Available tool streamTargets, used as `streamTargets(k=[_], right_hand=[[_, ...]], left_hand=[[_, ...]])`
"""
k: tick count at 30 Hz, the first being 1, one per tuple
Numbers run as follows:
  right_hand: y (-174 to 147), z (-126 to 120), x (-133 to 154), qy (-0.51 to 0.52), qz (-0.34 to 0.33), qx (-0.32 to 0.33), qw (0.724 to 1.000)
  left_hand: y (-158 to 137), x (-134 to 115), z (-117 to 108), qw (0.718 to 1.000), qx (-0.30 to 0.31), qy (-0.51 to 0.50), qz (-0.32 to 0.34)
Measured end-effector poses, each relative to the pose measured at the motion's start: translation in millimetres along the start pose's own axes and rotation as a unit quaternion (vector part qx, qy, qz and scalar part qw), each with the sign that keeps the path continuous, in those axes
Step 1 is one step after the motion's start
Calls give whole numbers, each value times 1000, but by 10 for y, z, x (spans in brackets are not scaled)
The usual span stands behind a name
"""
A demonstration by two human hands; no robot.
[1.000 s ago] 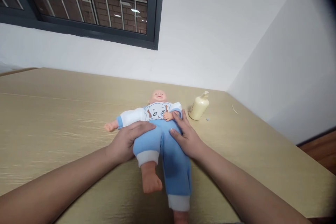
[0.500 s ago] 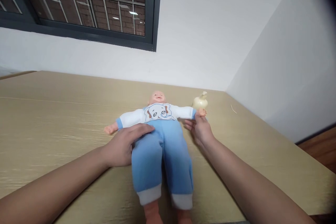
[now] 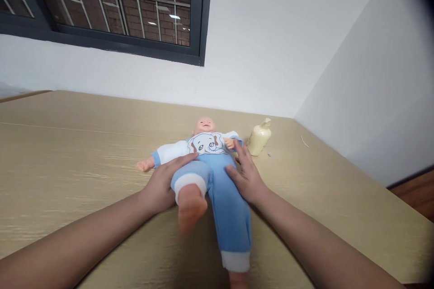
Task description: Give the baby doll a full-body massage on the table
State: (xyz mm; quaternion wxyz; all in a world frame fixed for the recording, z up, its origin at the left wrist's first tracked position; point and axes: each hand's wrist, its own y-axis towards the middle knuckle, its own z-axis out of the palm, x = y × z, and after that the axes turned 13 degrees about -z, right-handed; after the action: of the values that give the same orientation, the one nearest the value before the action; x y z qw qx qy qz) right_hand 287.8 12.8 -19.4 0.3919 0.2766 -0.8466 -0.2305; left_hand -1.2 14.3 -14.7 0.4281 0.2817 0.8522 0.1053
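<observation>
A doll in a white top with an elephant picture and blue trousers lies on its back, head toward the wall. Its leg on the left is bent up, the bare foot blurred. My left hand grips the doll's hip on the left side; some of its fingers are hidden behind the raised leg. On the other side, my right hand rests against the doll's hip and folded arm, thumb and fingers apart. Just beyond it stands a cream pump bottle.
The wooden table reaches back to a white wall. A barred window is at upper left. A tiny blue bit lies by the bottle, and a thin pale strip lies farther right.
The doll's leg on the left has swung up and bent. Its arm on the right has folded onto the chest. My right hand has let go of the doll's hand and moved inward, uncovering the bottle.
</observation>
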Motion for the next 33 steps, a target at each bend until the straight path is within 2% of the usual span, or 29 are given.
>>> streamTargets(k=[8,12,14,17,22,25,30,32,33], right_hand=[[40,-70,72,-40,-7,110,993],[40,-77,102,-37,-15,116,992],[25,-54,78,-32,-15,86,996],[17,-26,0,13,8,-9,1000],[71,-84,-178,117,62,-175,976],[105,-116,-305,171,133,-238,947],[128,-98,-491,289,288,-306,860],[131,-96,-515,290,305,-320,849],[131,-98,-508,275,293,-322,857]], left_hand=[[68,-128,15,999,5,-5,51],[67,-155,-16,996,5,28,80],[49,-146,-45,993,19,51,105],[18,-127,-93,987,45,97,117],[6,-108,-135,982,80,138,99],[18,-98,-137,982,94,138,90],[21,-114,-177,983,108,124,80],[17,-129,-207,983,118,117,71],[15,-132,-221,983,124,115,67]])
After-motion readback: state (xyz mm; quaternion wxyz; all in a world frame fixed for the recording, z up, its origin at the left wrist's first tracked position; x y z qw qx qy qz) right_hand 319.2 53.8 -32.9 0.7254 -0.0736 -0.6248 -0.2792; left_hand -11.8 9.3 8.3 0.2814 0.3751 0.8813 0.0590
